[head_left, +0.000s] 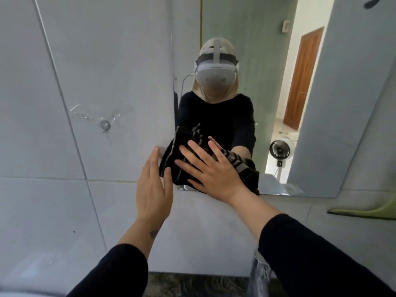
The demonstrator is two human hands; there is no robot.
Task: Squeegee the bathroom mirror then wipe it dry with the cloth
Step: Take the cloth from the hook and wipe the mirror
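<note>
The bathroom mirror (pixel 267 61) fills the upper right of the wall. A black cloth with grey stripes (pixel 171 155) is bunched against the mirror's lower left corner. My right hand (pixel 211 170) lies flat on the cloth with fingers spread, pressing it to the glass. My left hand (pixel 153 187) is flat against the tiled wall just left of the mirror's edge, fingers together, its thumb touching the cloth's lower left. The green squeegee (pixel 364 212) lies at the right edge, below the mirror.
Grey wall tiles (pixel 75 103) with a small metal fitting (pixel 105 124) lie left of the mirror. A chrome tap (pixel 260 275) rises at the bottom right over a dark stone counter (pixel 192 285). The mirror reflects a person in a headset, a fan and a wooden door.
</note>
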